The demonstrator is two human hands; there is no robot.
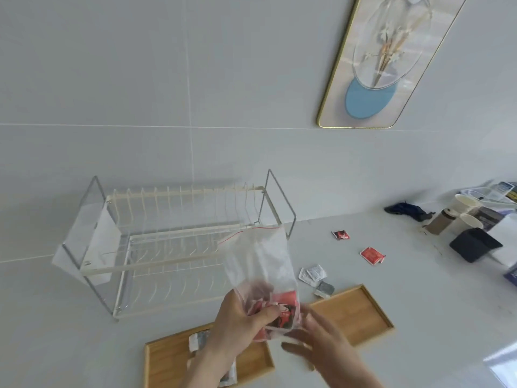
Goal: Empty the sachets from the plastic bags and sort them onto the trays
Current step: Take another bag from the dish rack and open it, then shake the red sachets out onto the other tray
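Sorting looks partly done, by my reading; the left hand [240,320] grips the lower end of a clear plastic bag [260,264], fingers [268,312] closed round it, with the red zip strip at the top and red sachets [282,309] bunched at the bottom inside; the bag is held upright above the bench [419,317], over the gap between two wooden trays. The right hand [321,345] sits just beside the bag's bottom corner, fingers spread and blurred; whether it touches the plastic I cannot tell, and it appears to hold nothing firmly.

The left tray [167,359] already carries a few silvery-white sachets [197,340], partly hidden behind the left forearm; the right tray [361,315] shows bare wood where it is visible. Loose on the bench lie two red sachets [371,255], well apart from the trays, plus a small cluster of white and grey sachets [314,274] just beyond the right tray's far corner; a wire dish rack [173,242] stands behind.

Left to do, as I judge it: empty this bag, gather the strays, and put the reds on a tray of their own, probably the right one.
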